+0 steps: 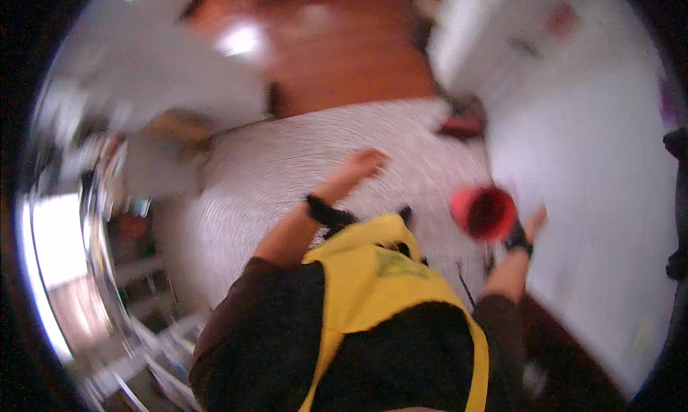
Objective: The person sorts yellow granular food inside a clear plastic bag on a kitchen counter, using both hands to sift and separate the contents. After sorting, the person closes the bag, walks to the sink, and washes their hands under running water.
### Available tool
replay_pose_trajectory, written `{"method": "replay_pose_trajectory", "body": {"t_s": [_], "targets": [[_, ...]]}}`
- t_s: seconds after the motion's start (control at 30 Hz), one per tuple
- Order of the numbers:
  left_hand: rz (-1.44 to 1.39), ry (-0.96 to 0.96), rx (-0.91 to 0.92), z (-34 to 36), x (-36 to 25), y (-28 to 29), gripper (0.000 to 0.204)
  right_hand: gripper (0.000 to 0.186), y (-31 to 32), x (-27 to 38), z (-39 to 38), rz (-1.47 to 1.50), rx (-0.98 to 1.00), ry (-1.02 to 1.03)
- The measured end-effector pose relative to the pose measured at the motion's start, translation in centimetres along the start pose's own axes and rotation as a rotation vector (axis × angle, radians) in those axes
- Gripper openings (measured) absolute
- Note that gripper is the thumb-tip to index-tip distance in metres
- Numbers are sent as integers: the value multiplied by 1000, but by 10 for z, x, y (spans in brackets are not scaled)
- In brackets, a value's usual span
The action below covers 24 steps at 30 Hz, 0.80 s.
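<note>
My left hand point(364, 166) is stretched forward over the light floor, a dark band round its wrist. Its fingers are blurred but look loosely apart, with nothing seen in them. My right hand point(534, 222) is beside the white wall, also with a dark wristband; a finger points outward and the rest is smeared. Just left of that wrist is a round red bucket-like container point(464, 208) with a dark inside. Whether the right hand touches it, or it stands on the floor, I cannot tell. A yellow apron point(387, 283) covers my front.
The pale, line-textured floor point(265, 161) runs up to a reddish-brown surface point(351, 61). A white wall point(588, 197) bounds the right side. A dark red object point(462, 125) lies near its base. Blurred shelving point(143, 283) and a bright window point(56, 240) are at left.
</note>
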<state>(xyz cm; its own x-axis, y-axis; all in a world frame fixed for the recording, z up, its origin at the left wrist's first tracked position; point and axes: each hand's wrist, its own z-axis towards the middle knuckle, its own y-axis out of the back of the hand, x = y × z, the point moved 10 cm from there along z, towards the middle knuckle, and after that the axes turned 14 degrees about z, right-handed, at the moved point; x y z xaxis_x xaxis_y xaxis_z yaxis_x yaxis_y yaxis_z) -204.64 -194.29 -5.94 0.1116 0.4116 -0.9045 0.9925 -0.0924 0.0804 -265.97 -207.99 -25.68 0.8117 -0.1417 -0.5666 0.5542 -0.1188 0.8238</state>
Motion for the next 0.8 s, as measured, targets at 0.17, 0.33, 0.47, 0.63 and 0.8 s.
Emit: {"method": "replay_pose_trajectory", "body": {"t_s": [0.17, 0.33, 0.47, 0.63, 0.8], "targets": [[-104, 1, -260, -102, 38, 106, 31, 69, 154, 138, 10, 974, -98, 289], [-274, -67, -581, -272, 125, 253, 29, 86, 244, 271, -16, 1568, -42, -65], [-410, -123, -885, -427, 182, 357, 31, 63, 375, 456, -87, 1309, -6, 523], [-615, -77, -1110, -567, 254, 446, 38, 44, 539, 694, -322, 1593, 449, 920], [-788, -130, -1259, -667, 345, 510, 43, 57, 711, 843, -578, 1095, 785, 1310]]}}
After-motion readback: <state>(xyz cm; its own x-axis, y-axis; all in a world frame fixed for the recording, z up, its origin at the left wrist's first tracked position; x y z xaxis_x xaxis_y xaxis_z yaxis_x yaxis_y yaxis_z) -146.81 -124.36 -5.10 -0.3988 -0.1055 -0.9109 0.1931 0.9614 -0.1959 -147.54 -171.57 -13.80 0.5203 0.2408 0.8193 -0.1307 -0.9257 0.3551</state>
